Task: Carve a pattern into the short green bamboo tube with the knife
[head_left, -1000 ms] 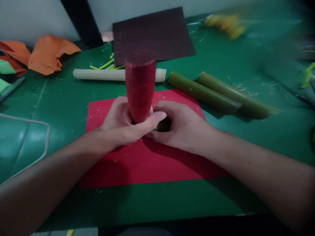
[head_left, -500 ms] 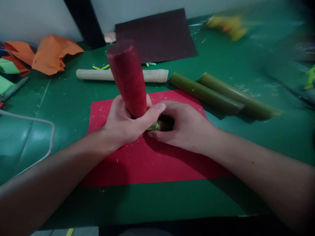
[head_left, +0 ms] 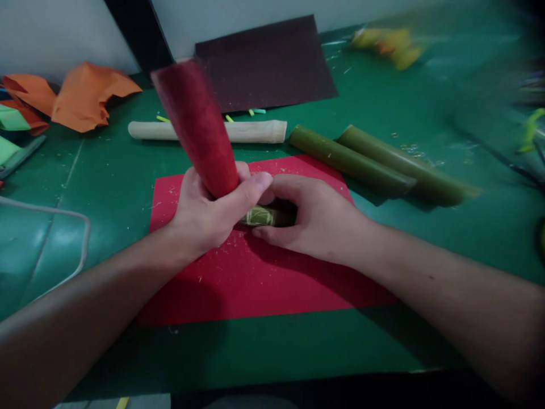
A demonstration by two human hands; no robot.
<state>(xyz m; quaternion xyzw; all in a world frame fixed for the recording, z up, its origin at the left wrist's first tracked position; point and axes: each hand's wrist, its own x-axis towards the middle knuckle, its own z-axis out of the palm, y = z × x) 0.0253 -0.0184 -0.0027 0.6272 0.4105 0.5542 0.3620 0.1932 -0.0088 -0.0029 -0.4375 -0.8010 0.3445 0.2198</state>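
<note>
My left hand is closed around a tool by its thick red handle, which leans up and to the left. The tool's working end is hidden below the fist. My right hand grips a short green bamboo piece lying over a red sheet. Pale lines are cut into the bamboo's skin between the two hands. The left thumb tip comes close to the right fingers; whether they touch I cannot tell. Fine shavings are scattered on the red sheet.
Behind the sheet lie a pale peeled bamboo stick and two green bamboo lengths. Farther back are a dark sheet, crumpled orange paper and a yellow object. A white cable curves at the left.
The red handle has tilted farther to the left with my left hand. More of the cut lines on the bamboo piece now shows. My right hand keeps its grip.
</note>
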